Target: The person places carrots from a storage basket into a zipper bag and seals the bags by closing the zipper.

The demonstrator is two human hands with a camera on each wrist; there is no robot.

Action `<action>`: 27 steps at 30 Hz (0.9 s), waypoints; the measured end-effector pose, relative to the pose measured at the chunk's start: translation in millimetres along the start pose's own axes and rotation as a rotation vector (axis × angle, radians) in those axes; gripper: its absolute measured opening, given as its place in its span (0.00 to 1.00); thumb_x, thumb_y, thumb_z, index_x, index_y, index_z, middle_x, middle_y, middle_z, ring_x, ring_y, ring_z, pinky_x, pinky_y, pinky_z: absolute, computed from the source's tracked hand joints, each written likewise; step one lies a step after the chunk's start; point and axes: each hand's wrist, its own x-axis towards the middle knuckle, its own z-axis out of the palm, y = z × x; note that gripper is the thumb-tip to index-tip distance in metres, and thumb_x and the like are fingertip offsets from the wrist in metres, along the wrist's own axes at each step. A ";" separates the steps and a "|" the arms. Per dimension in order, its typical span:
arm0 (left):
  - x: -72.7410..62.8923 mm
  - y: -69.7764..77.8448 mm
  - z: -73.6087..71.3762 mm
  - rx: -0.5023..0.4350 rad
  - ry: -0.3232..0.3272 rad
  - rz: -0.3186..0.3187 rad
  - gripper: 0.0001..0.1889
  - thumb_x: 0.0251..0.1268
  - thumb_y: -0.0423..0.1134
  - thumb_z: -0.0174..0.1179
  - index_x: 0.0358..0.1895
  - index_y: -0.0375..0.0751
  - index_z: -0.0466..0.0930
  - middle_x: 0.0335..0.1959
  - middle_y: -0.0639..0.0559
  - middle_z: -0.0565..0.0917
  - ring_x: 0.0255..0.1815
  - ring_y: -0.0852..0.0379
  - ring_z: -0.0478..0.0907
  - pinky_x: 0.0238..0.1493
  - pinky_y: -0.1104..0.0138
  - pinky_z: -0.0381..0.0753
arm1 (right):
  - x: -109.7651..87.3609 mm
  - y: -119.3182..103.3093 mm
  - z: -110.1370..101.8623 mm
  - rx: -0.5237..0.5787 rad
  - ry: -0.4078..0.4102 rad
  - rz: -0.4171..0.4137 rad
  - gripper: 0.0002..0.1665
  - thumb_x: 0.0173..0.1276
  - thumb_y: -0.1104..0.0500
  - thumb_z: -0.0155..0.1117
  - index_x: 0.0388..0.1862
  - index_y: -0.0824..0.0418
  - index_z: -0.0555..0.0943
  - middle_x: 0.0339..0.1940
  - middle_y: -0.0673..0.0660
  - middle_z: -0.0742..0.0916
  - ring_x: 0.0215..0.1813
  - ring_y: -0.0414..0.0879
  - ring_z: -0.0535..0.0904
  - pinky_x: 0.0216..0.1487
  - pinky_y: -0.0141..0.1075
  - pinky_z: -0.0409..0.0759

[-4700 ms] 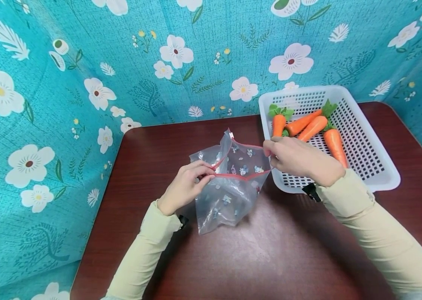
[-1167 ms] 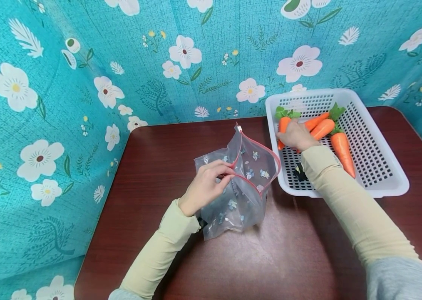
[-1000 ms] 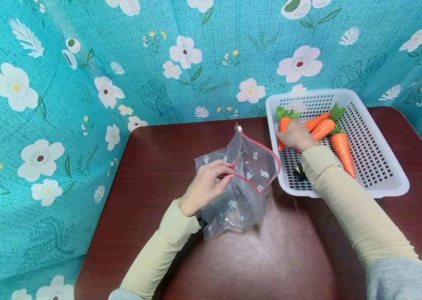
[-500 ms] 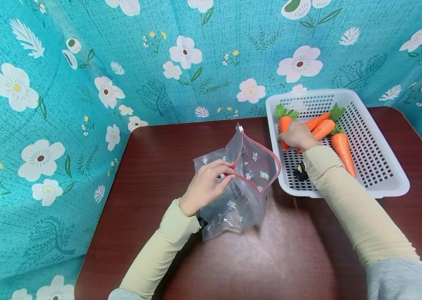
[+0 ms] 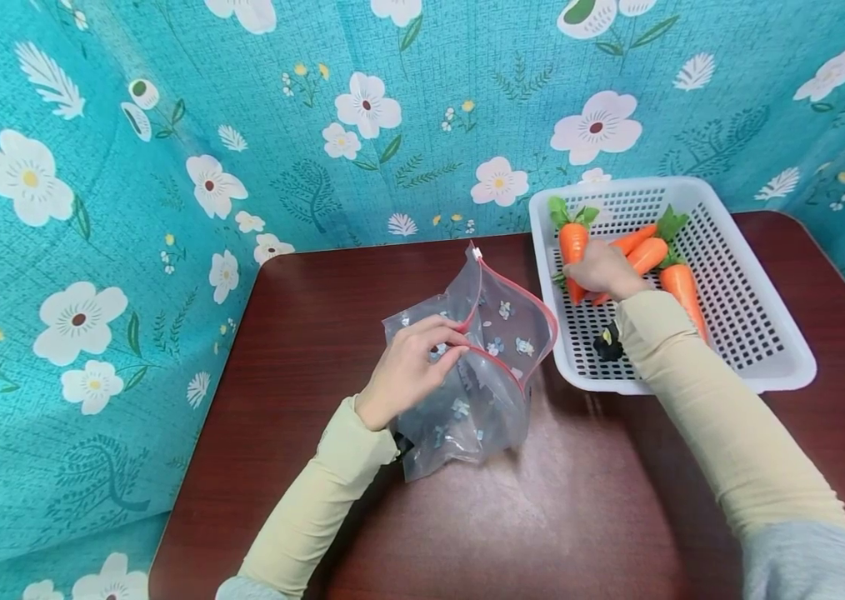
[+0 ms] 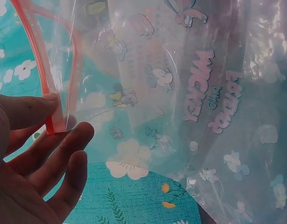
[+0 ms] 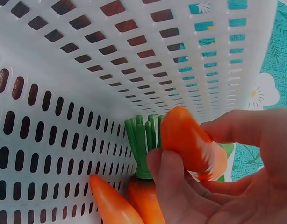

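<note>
My left hand [image 5: 415, 367] pinches the red zip edge of a clear zip bag [image 5: 478, 408] printed with small cartoon figures. The bag's mouth gapes toward the basket, its white slider [image 5: 477, 253] at the far corner. In the left wrist view, the thumb and fingers [image 6: 78, 140] grip the red strip [image 6: 44, 93]. My right hand [image 5: 604, 268] is inside the white basket [image 5: 801, 367], holding a carrot [image 5: 574, 242] with green leaves at its far end. The right wrist view shows thumb and fingers around that carrot [image 7: 183, 137], lifted over other carrots.
Several more carrots lie in the basket, among them one on the right [image 5: 683, 296] and one beside the hand [image 5: 646, 255]. The brown table [image 5: 302, 333] carries bag and basket. A teal floral cloth [image 5: 407, 125] hangs behind and at the left.
My right hand has let go of the bag's edge, reached into the basket and taken hold of the leftmost carrot, now slightly raised. My left hand still holds the bag.
</note>
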 end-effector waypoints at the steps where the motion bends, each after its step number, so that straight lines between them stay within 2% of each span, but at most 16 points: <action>1: 0.1 -0.1 -0.1 -0.003 0.001 -0.001 0.07 0.57 0.34 0.68 0.39 0.40 0.87 0.45 0.49 0.85 0.44 0.57 0.82 0.37 0.64 0.84 | -0.1 0.3 -0.4 -0.008 0.008 -0.006 0.09 0.65 0.63 0.45 0.36 0.69 0.69 0.20 0.59 0.76 0.25 0.56 0.77 0.28 0.41 0.75; 9: 1.4 -1.8 -0.3 -0.018 0.006 -0.003 0.07 0.58 0.34 0.68 0.39 0.40 0.87 0.44 0.48 0.85 0.44 0.56 0.81 0.34 0.61 0.83 | 0.4 2.2 -2.5 0.020 0.013 0.000 0.13 0.66 0.59 0.50 0.37 0.70 0.74 0.26 0.64 0.80 0.26 0.58 0.80 0.27 0.42 0.80; 12: 1.7 -2.5 0.0 -0.027 0.006 -0.009 0.07 0.58 0.35 0.68 0.39 0.40 0.87 0.44 0.48 0.85 0.44 0.56 0.81 0.34 0.60 0.83 | -0.5 1.6 -2.9 0.050 0.021 0.010 0.15 0.67 0.58 0.53 0.42 0.71 0.71 0.29 0.64 0.80 0.28 0.59 0.81 0.26 0.42 0.82; 20: 1.7 -2.2 -2.4 -0.019 0.006 -0.028 0.08 0.58 0.38 0.69 0.41 0.42 0.87 0.44 0.51 0.84 0.44 0.59 0.81 0.33 0.72 0.80 | -4.7 0.4 -5.2 0.069 0.029 0.017 0.28 0.68 0.56 0.55 0.56 0.75 0.61 0.42 0.69 0.75 0.34 0.59 0.79 0.32 0.46 0.82; 24: 1.6 -1.9 -3.6 -0.032 0.007 -0.040 0.09 0.58 0.38 0.69 0.41 0.41 0.87 0.45 0.50 0.84 0.44 0.58 0.81 0.36 0.67 0.83 | -6.4 1.8 -7.0 0.071 0.017 0.013 0.30 0.67 0.57 0.54 0.59 0.75 0.58 0.45 0.69 0.73 0.38 0.60 0.78 0.35 0.47 0.81; 27: 1.7 -1.0 -4.7 -0.038 0.010 -0.042 0.09 0.58 0.37 0.69 0.41 0.41 0.86 0.45 0.49 0.84 0.44 0.57 0.81 0.39 0.63 0.84 | -7.0 3.3 -8.4 0.058 0.005 0.000 0.30 0.67 0.57 0.54 0.58 0.74 0.57 0.44 0.68 0.72 0.36 0.61 0.78 0.35 0.46 0.80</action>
